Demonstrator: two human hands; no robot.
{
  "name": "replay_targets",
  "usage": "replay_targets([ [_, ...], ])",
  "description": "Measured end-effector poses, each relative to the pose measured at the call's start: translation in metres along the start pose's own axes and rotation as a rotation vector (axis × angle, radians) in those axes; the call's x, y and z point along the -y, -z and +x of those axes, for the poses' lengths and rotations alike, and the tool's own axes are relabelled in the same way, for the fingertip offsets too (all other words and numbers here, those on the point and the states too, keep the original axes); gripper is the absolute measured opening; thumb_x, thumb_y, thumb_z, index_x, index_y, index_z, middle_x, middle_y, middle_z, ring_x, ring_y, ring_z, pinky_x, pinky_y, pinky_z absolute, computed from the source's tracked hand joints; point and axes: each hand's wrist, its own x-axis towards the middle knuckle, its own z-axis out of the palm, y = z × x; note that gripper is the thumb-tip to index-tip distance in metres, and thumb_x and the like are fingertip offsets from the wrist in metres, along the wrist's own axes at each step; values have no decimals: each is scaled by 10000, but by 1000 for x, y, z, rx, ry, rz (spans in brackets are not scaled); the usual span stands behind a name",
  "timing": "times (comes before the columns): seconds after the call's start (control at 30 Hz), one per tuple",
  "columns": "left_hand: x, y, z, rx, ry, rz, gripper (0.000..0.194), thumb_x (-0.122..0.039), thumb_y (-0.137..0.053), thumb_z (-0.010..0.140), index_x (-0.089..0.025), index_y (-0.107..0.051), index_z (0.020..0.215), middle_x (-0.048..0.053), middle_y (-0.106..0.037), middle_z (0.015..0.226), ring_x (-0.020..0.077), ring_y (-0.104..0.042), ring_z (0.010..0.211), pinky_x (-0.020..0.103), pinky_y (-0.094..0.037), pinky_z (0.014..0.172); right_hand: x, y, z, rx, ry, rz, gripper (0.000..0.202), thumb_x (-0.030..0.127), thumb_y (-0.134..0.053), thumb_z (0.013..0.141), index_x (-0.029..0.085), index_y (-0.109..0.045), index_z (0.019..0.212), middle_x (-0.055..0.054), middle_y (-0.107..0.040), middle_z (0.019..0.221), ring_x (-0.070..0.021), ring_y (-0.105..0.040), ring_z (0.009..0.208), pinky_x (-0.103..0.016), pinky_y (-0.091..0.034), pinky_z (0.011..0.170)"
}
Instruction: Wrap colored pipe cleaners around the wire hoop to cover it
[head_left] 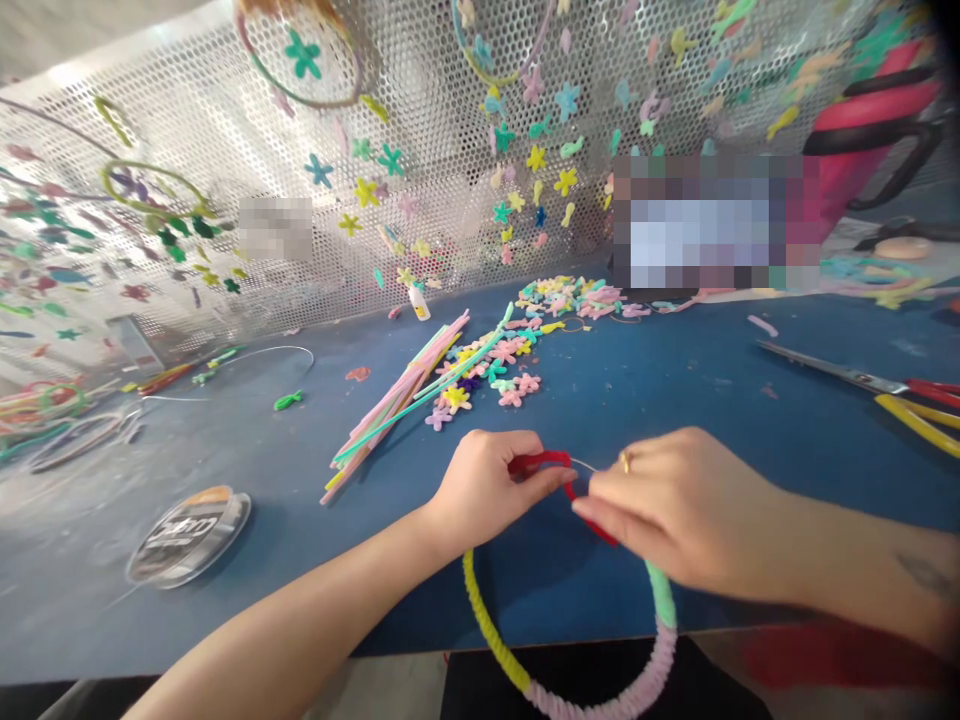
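Near the table's front edge, my left hand pinches a red pipe cleaner between thumb and fingers. My right hand, with a gold-coloured ring on one finger, is closed at the red pipe cleaner's other stretch, which bends down below its thumb. Between the hands shows a short piece of thin bare wire. Below them hangs a hoop wrapped in yellow-green, pink and mint fuzzy pipe cleaner, its lower part over the table edge. My fingers hide where the hoop's upper part meets the red piece.
Ahead lie a bundle of pipe cleaners and a pile of small fuzzy flowers. A clear spool sits left; scissors lie right. A small white bottle stands by the perforated metal panel, where flower strings hang.
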Motion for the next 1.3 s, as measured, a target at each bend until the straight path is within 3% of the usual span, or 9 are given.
replay_targets([
  [0.13,-1,1,-1,-8,12,-7,462,-484,-547,772,-149,-324,546,-65,-248,507,66,-212,525,182,-199,474,-30,7,16,152,-355,454,346,421,-375,888,172,-588,777,4,-580,594,-102,-471,528,-232,-296,511],
  [0.27,-2,2,-2,-25,12,-11,431,-446,-553,777,-148,-352,540,-65,-269,502,63,-224,516,187,-199,471,-37,-8,22,524,-323,1021,309,409,-506,820,138,-590,942,-46,-654,819,-123,-542,680,-216,-371,581],
  [0.4,-1,3,-4,-41,8,-21,434,-443,-557,773,-145,-356,530,-65,-272,498,62,-223,512,189,-196,468,-29,-19,21,628,-313,1159,308,409,-521,816,120,-600,887,-55,-657,773,-97,-496,614,-206,-347,549],
  [0.53,-1,3,-3,-40,3,-18,435,-465,-531,789,-146,-365,543,-65,-265,503,64,-214,515,191,-195,471,-39,-15,22,568,-336,999,303,395,-479,833,126,-616,820,-25,-618,624,-92,-452,542,-207,-316,515],
  [0.67,-2,4,-3,0,-9,-15,409,-448,-419,860,-152,-395,578,-56,-298,512,65,-240,511,199,-203,483,-51,0,24,374,-350,655,290,403,-473,830,163,-624,768,18,-568,535,-96,-456,508,-210,-299,507],
  [0.9,1,5,-5,40,-35,-16,384,-389,-383,885,-156,-360,581,-51,-290,515,67,-238,508,203,-201,487,-26,27,16,121,-316,271,324,388,-426,865,186,-538,638,52,-441,501,-81,-367,488,-215,-224,471],
  [1.07,2,3,-3,22,-52,-7,381,-382,-398,878,-157,-343,575,-53,-267,499,72,-214,504,207,-194,484,0,10,1,-4,-83,32,283,243,-412,874,180,-457,602,36,-451,493,-94,-383,472,-247,-209,487],
  [1.17,2,2,-2,16,-50,4,381,-383,-401,876,-156,-362,573,-50,-296,505,70,-228,505,209,-195,484,11,-10,-7,-129,93,-195,193,81,-421,789,184,-479,636,18,-453,491,-120,-370,461,-275,-193,485],
  [1.3,0,2,-2,8,-39,2,395,-395,-414,869,-149,-394,560,-49,-313,505,67,-239,506,205,-204,485,19,-24,-12,-203,150,-428,195,-9,-435,669,172,-487,616,6,-427,468,-133,-369,463,-290,-195,490],
])
